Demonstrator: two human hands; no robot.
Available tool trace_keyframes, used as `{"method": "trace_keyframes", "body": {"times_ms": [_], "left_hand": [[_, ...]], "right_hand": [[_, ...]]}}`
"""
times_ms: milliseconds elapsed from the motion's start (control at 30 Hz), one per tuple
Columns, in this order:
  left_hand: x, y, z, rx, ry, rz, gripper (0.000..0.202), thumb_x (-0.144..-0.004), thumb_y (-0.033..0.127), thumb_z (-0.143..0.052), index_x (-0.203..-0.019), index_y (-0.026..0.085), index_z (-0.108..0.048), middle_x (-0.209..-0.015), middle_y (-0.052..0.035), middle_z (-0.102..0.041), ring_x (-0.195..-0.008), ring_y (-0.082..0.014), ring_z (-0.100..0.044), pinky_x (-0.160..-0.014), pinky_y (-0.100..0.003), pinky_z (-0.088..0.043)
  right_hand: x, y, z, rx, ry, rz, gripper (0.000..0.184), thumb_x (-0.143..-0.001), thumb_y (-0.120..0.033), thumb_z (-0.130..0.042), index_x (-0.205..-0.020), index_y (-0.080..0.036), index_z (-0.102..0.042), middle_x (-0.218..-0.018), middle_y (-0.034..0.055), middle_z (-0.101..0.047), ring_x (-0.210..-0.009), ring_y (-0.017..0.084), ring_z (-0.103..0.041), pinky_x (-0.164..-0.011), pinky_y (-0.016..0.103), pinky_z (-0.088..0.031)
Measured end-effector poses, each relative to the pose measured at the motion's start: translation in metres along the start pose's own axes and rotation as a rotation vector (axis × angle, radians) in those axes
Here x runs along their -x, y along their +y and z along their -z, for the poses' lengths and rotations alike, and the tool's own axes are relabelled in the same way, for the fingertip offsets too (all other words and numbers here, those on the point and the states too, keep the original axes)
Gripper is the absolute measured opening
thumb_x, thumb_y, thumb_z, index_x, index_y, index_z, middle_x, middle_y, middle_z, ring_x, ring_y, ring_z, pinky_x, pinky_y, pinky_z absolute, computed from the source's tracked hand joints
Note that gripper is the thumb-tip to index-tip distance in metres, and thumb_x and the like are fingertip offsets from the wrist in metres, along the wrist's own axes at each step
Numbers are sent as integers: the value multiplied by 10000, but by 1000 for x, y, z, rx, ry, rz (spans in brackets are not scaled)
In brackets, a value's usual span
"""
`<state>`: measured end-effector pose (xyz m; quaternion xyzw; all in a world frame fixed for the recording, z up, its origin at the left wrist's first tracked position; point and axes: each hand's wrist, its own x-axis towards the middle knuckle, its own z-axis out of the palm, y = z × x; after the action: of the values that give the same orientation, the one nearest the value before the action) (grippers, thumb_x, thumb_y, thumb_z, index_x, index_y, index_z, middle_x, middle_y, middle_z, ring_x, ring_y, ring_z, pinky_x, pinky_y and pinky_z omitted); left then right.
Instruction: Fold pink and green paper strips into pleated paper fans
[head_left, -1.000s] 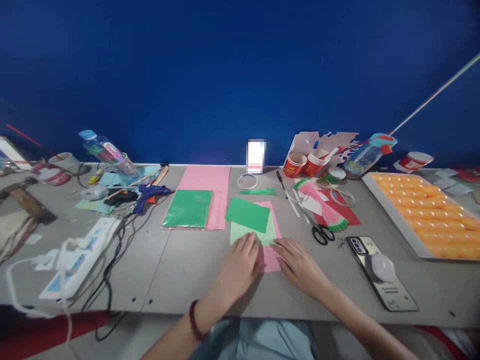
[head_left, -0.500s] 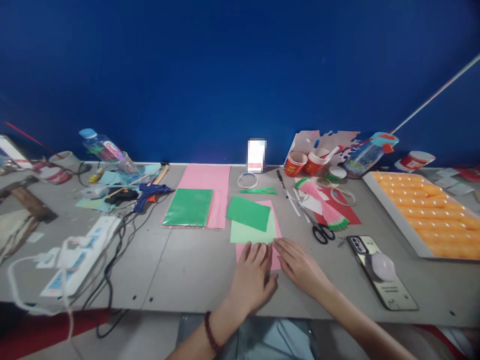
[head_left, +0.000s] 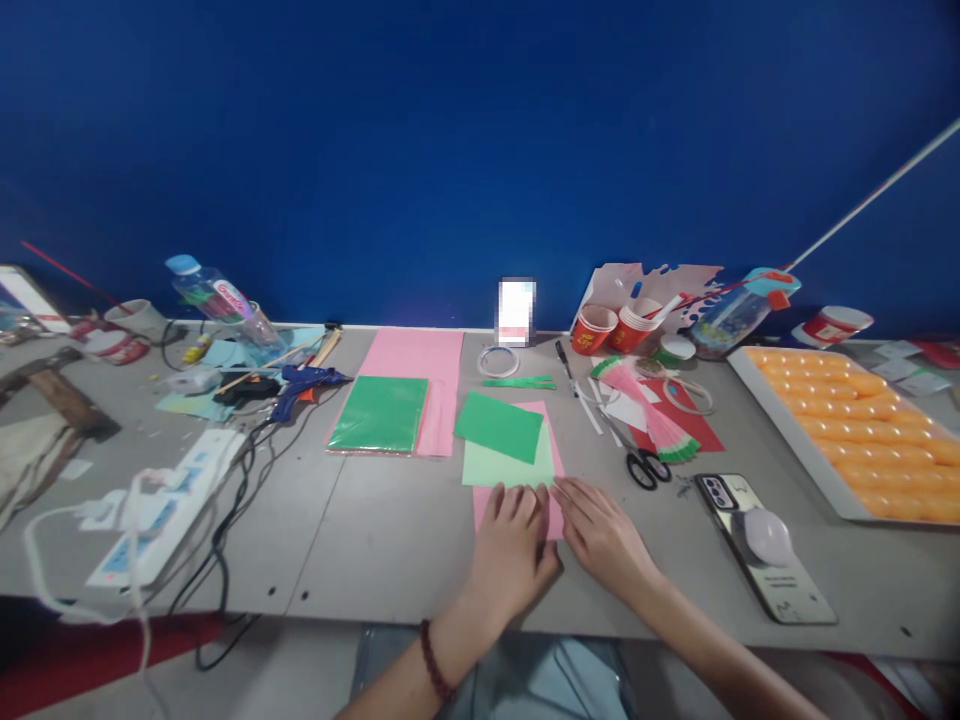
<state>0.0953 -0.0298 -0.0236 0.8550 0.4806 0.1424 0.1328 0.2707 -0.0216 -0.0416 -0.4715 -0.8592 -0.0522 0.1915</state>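
My left hand rests palm down with its fingers stretched out on a pink sheet of paper and the lower edge of a light green sheet. At the papers' right edge, my right hand lies flat, its fingertips touching the corner beside the left hand. A dark green sheet overlaps the light green one, slightly turned. Beyond the stack are a thin green strip and a coil of white wire. My fingers hide part of the pink sheet.
Scissors and a phone lie to the right, before a tray of orange rolls. Wrapped green paper, a blue glue gun and a power strip with cables are left. Red cups stand at the back.
The view has shifted very slightly, so everything sits a little further right. Both hands stay on the papers, nearly in the same pose.
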Motion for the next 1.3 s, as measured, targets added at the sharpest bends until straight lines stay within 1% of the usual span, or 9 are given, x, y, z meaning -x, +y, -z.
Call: {"method": "trace_keyframes", "body": {"times_ms": [233,367,567,633,767,933,1033,1167,1300], "left_hand": [[-2,8,-8,-26,16,45,574,-834,258,-408,-1387,120,-346,-1223,-104,-516,-1143,-280,-414,-1092,-516,-230],[-2,8,-8,-45,18,45,567,-842,249,-406,-1387,108,-343,-1206,-104,-520,-1138,-275,-416,-1084,-509,-247],[-2,6,-6,-67,17,32,558,-862,260,-407,-1398,123,-329,-1204,-91,-520,-1136,-257,-423,-1090,-493,-240],[-2,6,-7,-67,23,31,553,-865,256,-404,-1397,126,-331,-1201,-92,-521,-1141,-259,-421,-1088,-495,-238],[-2,6,-9,-56,26,37,514,-854,244,-420,-1355,133,-400,-1202,-86,-521,-1144,-263,-418,-1093,-495,-229],[-2,6,-8,-49,37,39,536,-851,240,-423,-1374,134,-375,-1188,-83,-532,-1141,-265,-423,-1093,-494,-234],[-2,7,-6,-49,38,39,534,-855,240,-414,-1374,120,-375,-1192,-86,-536,-1134,-261,-428,-1095,-483,-238],[-2,7,-7,-59,39,28,545,-855,236,-407,-1382,103,-358,-1198,-95,-534,-1130,-261,-428,-1093,-485,-242],[-1,6,-9,-86,56,20,555,-845,220,-413,-1386,113,-350,-1177,-96,-535,-1139,-261,-424,-1091,-499,-244]], "right_hand": [[1,0,-1,-12,24,-10,381,-847,-103,-380,-1129,-131,-635,-1140,111,-651,-1080,217,-574,-907,366,-489],[2,-2,-2,-33,56,-21,374,-837,-87,-387,-1112,-110,-639,-1116,120,-658,-1073,218,-576,-906,359,-498],[2,1,-4,-110,137,-44,348,-849,-100,-404,-1114,-150,-624,-1087,105,-662,-1032,217,-591,-892,373,-509],[1,0,-3,-133,122,-51,350,-862,-114,-409,-1155,-152,-597,-1089,105,-656,-1027,215,-587,-895,374,-503],[-3,-2,3,-102,33,-47,363,-879,-150,-420,-1211,-163,-565,-1103,109,-639,-1023,228,-569,-871,387,-492],[-6,-4,6,-25,29,-39,318,-871,-165,-432,-1127,-172,-620,-1113,112,-633,-1011,245,-551,-842,398,-467],[-8,-5,5,-4,68,-29,291,-864,-165,-446,-1083,-160,-637,-1100,112,-640,-997,244,-548,-848,396,-445],[-7,-6,5,-21,149,-41,271,-847,-130,-451,-1017,-159,-659,-1016,94,-671,-940,224,-562,-834,375,-431],[-6,-5,6,-43,158,-69,273,-849,-135,-458,-1017,-179,-668,-976,78,-688,-898,209,-576,-821,367,-427]]}}
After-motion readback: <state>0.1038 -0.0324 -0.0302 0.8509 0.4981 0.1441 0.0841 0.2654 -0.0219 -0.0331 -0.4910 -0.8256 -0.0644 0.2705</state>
